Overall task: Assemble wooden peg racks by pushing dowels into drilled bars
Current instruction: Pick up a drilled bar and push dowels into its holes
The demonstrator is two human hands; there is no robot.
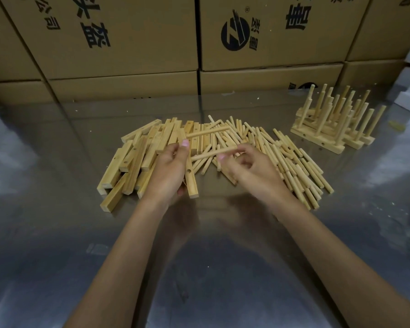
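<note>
1. The left hand (169, 171) grips a drilled bar (191, 181) at frame centre, its long axis running toward the viewer.
2. The right hand (251, 168) pinches a dowel (213, 153) lying crosswise, its left tip nearest the bar.
3. Loose dowels and bars lie behind; finished racks (331, 124) stand upper right.

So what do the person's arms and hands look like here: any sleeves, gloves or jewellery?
Both forearms are bare to the frame edge: no sleeves, gloves, watch or rings visible. The left hand and right hand have short nails that look pale pink.
</note>
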